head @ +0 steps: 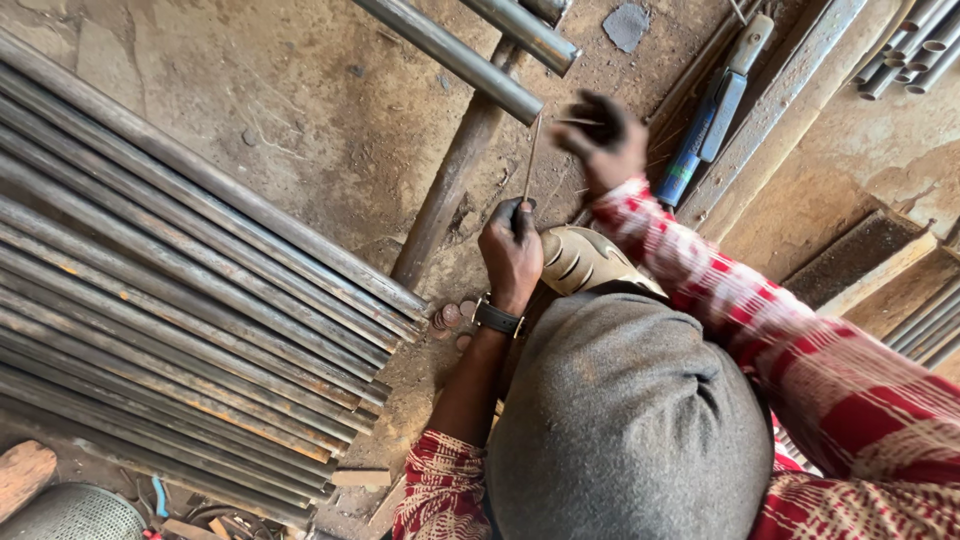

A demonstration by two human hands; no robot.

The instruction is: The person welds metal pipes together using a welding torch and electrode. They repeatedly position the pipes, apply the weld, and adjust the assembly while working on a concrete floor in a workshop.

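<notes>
My left hand (510,250), dark with grime and wearing a black wristwatch (497,318), grips a thin metal rod (530,160). The rod points up, and its tip reaches the end of a round steel pipe (450,52). My right hand (605,135) is blurred, higher and to the right, with its fingers curled around a short thin rod (575,122) that sticks out to the left. Both arms wear red and white checked sleeves. My grey-trousered knee (630,420) and a beige shoe (585,260) lie just below the hands.
A stack of long steel pipes (180,290) fills the left side on the dirt floor. A second pipe (525,30), a blue-handled tool (705,120) and a flat steel bar (780,90) lie at the top right. Small round discs (450,315) sit near my wrist.
</notes>
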